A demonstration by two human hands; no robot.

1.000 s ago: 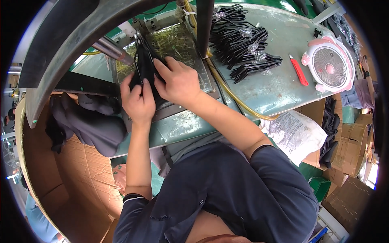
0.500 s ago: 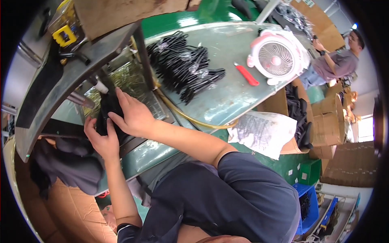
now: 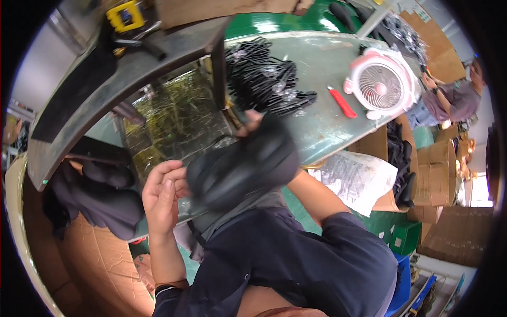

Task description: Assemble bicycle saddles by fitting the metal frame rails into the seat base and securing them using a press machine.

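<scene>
A black bicycle saddle, smeared by motion, is held up in front of my body, near the front edge of the bench. My right hand grips it from the far side; only some fingers show past its upper edge, and the rest is hidden behind the saddle. Close by the saddle's left end, my left hand has its fingers loosely bent and apart, the thumb raised; whether the fingertips touch the saddle I cannot tell. Beyond both hands lies the fixture's plate, covered in shiny yellowish, scratched film, under a dark metal frame.
A pile of bent black rods lies on the bench, with a red-handled cutter and a pink-white fan to the right. Dark saddles rest at left. A person stands far right beside cardboard boxes.
The saddle has come out from under the metal frame toward my body. My right hand moved right with it; my left hand drew back and loosened. The view shifted slightly.
</scene>
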